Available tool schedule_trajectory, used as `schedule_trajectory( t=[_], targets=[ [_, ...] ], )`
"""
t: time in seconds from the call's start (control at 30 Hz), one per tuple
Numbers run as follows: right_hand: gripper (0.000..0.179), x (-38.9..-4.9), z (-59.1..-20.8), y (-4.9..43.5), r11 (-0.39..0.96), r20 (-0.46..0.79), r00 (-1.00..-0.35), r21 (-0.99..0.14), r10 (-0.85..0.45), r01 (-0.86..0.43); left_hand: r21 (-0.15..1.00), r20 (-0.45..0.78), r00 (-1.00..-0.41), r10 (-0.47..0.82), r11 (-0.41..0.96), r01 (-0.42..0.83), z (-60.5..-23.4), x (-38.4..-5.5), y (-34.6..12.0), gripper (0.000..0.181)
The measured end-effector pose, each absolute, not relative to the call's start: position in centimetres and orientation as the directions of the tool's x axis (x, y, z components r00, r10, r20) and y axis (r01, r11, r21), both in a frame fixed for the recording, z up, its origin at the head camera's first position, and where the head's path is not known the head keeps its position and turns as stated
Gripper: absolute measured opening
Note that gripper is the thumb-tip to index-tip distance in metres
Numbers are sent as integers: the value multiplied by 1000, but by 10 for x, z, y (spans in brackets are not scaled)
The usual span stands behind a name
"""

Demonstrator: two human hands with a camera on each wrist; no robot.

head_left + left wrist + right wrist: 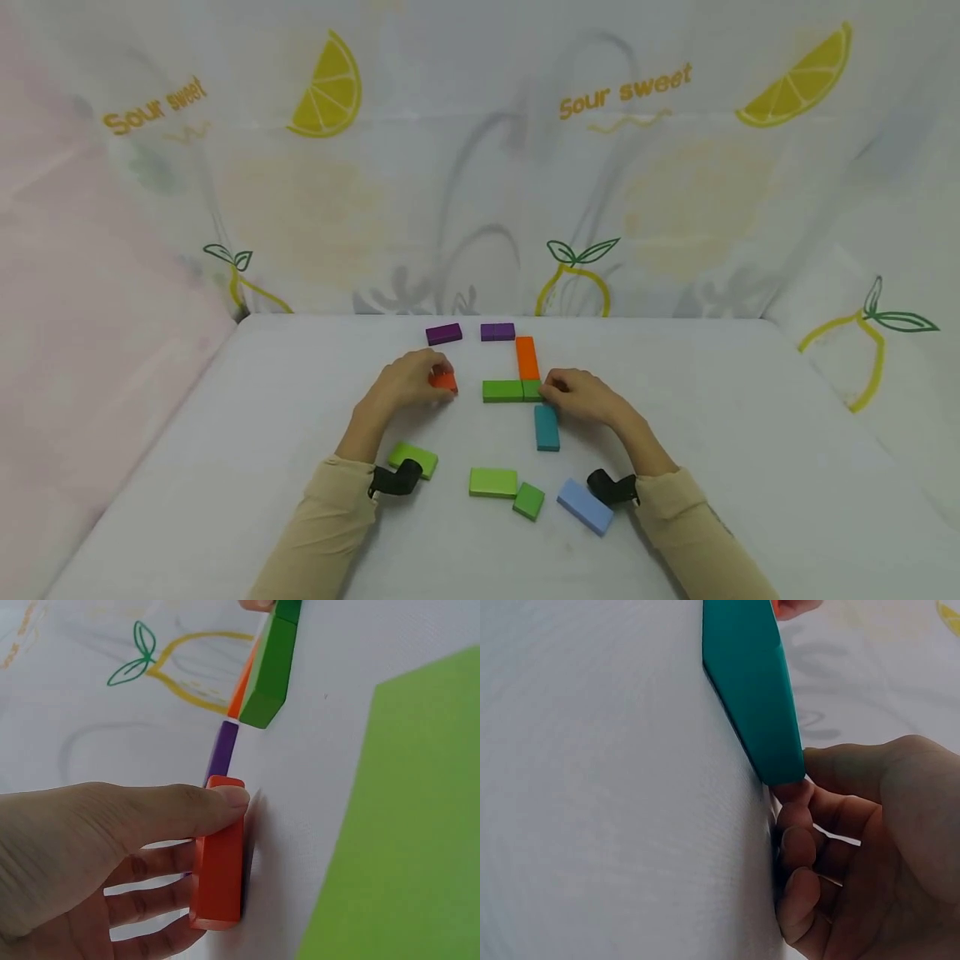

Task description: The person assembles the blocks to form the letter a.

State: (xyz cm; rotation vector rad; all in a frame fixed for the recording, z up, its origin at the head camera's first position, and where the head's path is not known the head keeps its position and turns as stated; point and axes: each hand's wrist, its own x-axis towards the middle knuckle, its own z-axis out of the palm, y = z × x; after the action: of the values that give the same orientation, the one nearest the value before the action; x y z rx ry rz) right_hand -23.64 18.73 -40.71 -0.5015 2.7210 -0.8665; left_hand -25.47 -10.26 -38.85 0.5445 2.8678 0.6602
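Observation:
My left hand (411, 379) grips a red-orange block (219, 877) between thumb and fingers, just above the table at the left of the laid-out blocks. At the right end of a row, my right hand (585, 395) pinches a small green block (532, 391), which abuts a longer green block (502, 392). Its other fingers are curled near the tabletop. An orange block (527, 358) stretches back from the row. In front of it lies a teal block (547, 428), which hides part of the right fingertips in the right wrist view.
At the back lie a dark purple block (444, 334) and two joined purple pieces (497, 332). Nearer are a lime block (413, 459) by the left wrist, another lime block (492, 482), a green square block (528, 501) and a light blue block (585, 507) by the right wrist.

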Motion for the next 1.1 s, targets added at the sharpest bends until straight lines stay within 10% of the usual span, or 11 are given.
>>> schedule_trajectory(
  t=[1.1],
  targets=[
    [20, -233, -413, 184, 754, -121, -923, -620, -364, -216, 415, -61, -905, 422, 835, 361, -390, -248, -105, 31]
  ],
)
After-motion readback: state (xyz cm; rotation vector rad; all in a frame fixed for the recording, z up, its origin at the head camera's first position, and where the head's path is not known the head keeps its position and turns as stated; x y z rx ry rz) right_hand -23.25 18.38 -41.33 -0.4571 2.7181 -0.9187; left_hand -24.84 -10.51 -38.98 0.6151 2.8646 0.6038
